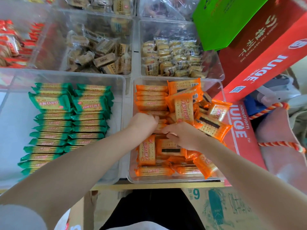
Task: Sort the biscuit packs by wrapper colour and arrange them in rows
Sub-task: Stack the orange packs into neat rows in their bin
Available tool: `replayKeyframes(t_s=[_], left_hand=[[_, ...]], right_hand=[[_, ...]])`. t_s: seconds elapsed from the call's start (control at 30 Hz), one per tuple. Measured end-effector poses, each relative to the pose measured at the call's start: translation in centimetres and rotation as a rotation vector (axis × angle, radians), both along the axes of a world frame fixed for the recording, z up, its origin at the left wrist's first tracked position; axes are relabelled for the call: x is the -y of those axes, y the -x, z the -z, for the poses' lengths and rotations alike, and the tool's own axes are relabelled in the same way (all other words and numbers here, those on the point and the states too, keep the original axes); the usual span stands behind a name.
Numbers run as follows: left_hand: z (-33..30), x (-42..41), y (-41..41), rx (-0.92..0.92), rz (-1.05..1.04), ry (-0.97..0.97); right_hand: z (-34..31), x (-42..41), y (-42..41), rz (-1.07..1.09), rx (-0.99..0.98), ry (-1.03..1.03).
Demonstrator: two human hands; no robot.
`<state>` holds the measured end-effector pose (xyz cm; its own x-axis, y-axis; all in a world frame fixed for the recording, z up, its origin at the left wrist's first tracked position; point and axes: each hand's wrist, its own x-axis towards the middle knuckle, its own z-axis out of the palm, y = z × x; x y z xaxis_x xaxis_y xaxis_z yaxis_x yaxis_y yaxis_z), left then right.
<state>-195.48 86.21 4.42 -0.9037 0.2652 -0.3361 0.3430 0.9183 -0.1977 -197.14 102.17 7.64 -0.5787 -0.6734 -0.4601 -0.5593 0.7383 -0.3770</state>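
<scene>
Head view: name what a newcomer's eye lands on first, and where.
Both hands, left hand and right hand, dig into the orange biscuit packs jumbled in the clear bin at centre right. Left of it, green biscuit packs lie in two tidy rows. A red juice carton leans at upper right.

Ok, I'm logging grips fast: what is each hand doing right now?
Left hand: fingers curled into the orange packs; which one it holds cannot be told.
Right hand: fingers curled on an orange pack, exact one unclear.
</scene>
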Motion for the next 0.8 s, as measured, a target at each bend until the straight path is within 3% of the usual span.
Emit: replayKeyframes(t_s=[0.13, 0.2, 0.33, 0.53, 0.63, 0.8], left_hand=[[-0.4, -0.2, 0.4, 0.113, -0.010, -0.039], [-0.6, 0.1, 0.4, 0.097, -0.001, -0.095], [-0.5, 0.0, -0.4, -0.016, -0.026, -0.096], [-0.6, -0.8, -0.6, -0.023, -0.116, -0.057], [0.2, -1.4, -0.9, -0.011, -0.105, 0.049], [-0.2, -1.2, -0.7, -0.059, -0.237, -0.073]], right_hand=[[-0.5, -2.2, -0.3, 0.197, 0.076, 0.268], [-0.3, -2.7, -0.4, 0.204, -0.021, 0.323], [0.4, -2.4, -0.5, 0.055, -0.243, 0.192], [0.0, -1.2, -0.5, 0.024, -0.434, -0.013], [-0.6, 0.0, -0.2, 0.121, -0.489, -0.071], [-1.1, 0.1, 1.2, 0.316, -0.590, -0.040]])
